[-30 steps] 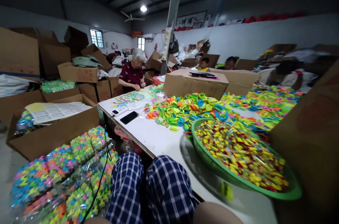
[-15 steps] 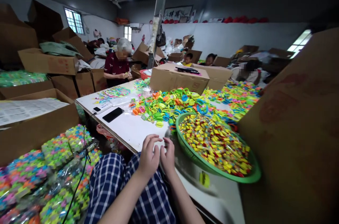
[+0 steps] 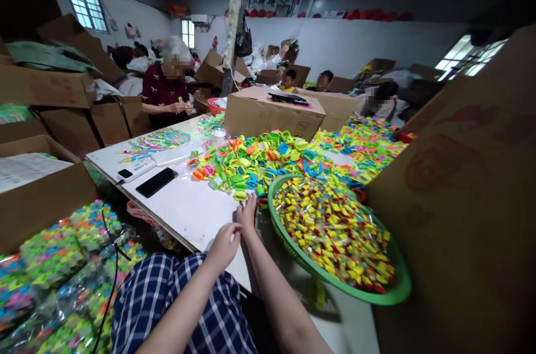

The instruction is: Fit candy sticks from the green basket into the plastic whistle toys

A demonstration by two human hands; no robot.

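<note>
Left, on the white surface (image 3: 196,211): black smartphone (image 3: 157,182). Next, left hand (image 3: 226,245) by the near edge, fingers loosely bent, unclosed; right hand (image 3: 248,213) farther in, fingers outstretched, just beside a yellow-green plastic piece (image 3: 240,196) below the heaped watch-like bands (image 3: 268,161). Right: green basket (image 3: 288,248) of yellow-and-red pieces (image 3: 335,231).

Multicolored plastic bands (image 3: 272,159), mostly yellow-green, heaped loosely on white table (image 3: 188,211), beside green basket (image 3: 402,290).

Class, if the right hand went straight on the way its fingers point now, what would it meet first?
Most likely the near edge of the heap of coloured plastic bands, just ahead of the right hand; the exact gap is unclear.
</note>
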